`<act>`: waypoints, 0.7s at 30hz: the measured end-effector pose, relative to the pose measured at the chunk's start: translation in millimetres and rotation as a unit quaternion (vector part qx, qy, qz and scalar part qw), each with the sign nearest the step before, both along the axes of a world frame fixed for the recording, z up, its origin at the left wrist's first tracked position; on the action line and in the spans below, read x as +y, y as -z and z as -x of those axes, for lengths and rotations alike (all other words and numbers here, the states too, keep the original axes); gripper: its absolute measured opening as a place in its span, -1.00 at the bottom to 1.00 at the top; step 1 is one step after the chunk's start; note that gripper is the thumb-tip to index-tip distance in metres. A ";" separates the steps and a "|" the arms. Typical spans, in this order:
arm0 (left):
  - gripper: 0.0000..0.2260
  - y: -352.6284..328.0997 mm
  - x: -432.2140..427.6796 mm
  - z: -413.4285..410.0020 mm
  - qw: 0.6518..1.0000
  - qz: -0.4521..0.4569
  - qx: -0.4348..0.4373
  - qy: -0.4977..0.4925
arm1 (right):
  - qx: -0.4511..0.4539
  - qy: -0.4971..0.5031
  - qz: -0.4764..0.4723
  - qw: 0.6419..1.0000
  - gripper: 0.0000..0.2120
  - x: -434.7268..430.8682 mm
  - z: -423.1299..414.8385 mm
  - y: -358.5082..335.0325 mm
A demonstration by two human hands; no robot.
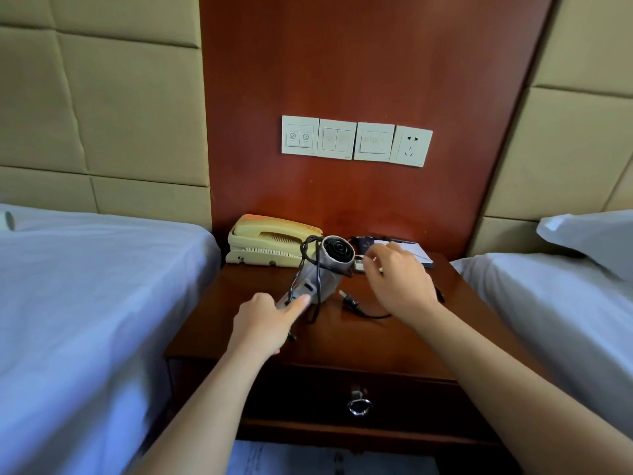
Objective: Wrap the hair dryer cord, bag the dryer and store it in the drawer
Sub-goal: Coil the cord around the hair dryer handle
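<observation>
We see the drawer closed nearest us. Above the nightstand, our left hand grips the dryer by its handle, cord looped around it. Our right hand hovers, fingers loosely curled; plug lies beneath. Phone sits behind.

Your left hand reaches forward, fingers wrapped tight, thumb stretched along the top. Your right hand hovers higher, palm down, fingers curled loosely, pinching nothing you can make out. Both forearms bare.
</observation>
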State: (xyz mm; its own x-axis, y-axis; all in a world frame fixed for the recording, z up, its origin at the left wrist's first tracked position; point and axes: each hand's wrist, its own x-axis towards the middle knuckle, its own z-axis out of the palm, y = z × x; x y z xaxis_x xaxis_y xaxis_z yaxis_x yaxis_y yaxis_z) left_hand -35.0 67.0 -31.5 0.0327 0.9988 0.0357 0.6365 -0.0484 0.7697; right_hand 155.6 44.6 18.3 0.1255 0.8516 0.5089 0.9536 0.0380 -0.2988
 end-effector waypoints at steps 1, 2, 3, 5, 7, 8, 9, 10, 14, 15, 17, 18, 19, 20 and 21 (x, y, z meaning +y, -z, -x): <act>-0.54 -0.7 -1.1 -1.8 1.000 -0.002 -0.001 0.000 | 0.030 -0.028 -0.005 0.999 -0.78 -3.7 8.0 -3.6; -0.53 -1.7 -2.7 -3.4 1.000 -0.005 -0.001 -0.002 | 0.061 -0.056 0.007 0.997 -0.79 -7.0 16.2 -6.2; -0.51 -2.6 -4.7 -5.1 1.000 -0.007 -0.001 -0.005 | 0.092 -0.075 0.027 0.993 -0.79 -9.0 23.2 -6.7; -0.48 -3.0 -7.6 -7.7 1.000 -0.009 0.002 -0.015 | 0.136 -0.084 0.053 0.986 -0.77 -9.2 33.3 -4.0; -0.48 -2.1 -8.8 -9.9 1.000 -0.009 -0.002 -0.026 | 0.137 -0.066 0.050 0.987 -0.74 -7.5 40.7 1.3; -0.49 -1.9 -9.0 -10.6 0.999 -0.010 -0.004 -0.031 | 0.126 -0.055 0.047 0.989 -0.71 -6.5 44.7 4.3; -0.49 -1.4 -8.8 -11.2 0.999 -0.010 -0.006 -0.035 | 0.111 -0.047 0.047 0.992 -0.68 -5.4 49.4 7.2; -0.49 -1.2 -8.8 -11.8 0.999 -0.010 -0.006 -0.036 | 0.097 -0.042 0.049 0.993 -0.63 -4.4 54.4 9.5; -0.50 -1.0 -9.7 -11.7 0.999 -0.001 -0.021 -0.036 | 0.085 -0.020 0.026 0.996 -0.66 1.8 68.4 14.2; -0.50 -0.6 -9.2 -10.8 0.999 0.000 -0.026 -0.038 | 0.084 -0.016 0.021 0.996 -0.71 4.2 68.2 15.1; -0.53 0.0 -7.2 -7.6 0.999 -0.006 -0.024 -0.038 | 0.103 -0.023 0.018 0.994 -0.81 7.7 64.9 17.8; -0.54 0.0 -5.8 -5.6 0.999 -0.011 -0.021 -0.038 | 0.122 -0.034 0.017 0.992 -0.84 8.8 62.7 19.4; -0.54 0.2 -3.8 -4.0 0.999 -0.014 -0.016 -0.037 | 0.138 -0.044 0.018 0.989 -0.84 8.6 60.4 20.6; -0.53 0.2 -2.3 -2.5 0.999 -0.017 -0.013 -0.035 | 0.148 -0.051 0.024 0.987 -0.84 7.8 57.7 21.0; -0.51 0.1 -0.7 -1.1 0.999 -0.020 -0.010 -0.034 | 0.147 -0.054 0.034 0.987 -0.83 6.9 54.3 20.4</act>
State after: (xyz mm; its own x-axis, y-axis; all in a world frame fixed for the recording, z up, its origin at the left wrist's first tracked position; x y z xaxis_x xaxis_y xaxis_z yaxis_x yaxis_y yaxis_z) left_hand -33.9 66.3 -31.6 -0.0359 0.9965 0.0760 0.6235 -0.0371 0.7809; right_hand 101.3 51.5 -2.1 0.1658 0.8987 0.4059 0.8161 0.1060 -0.5681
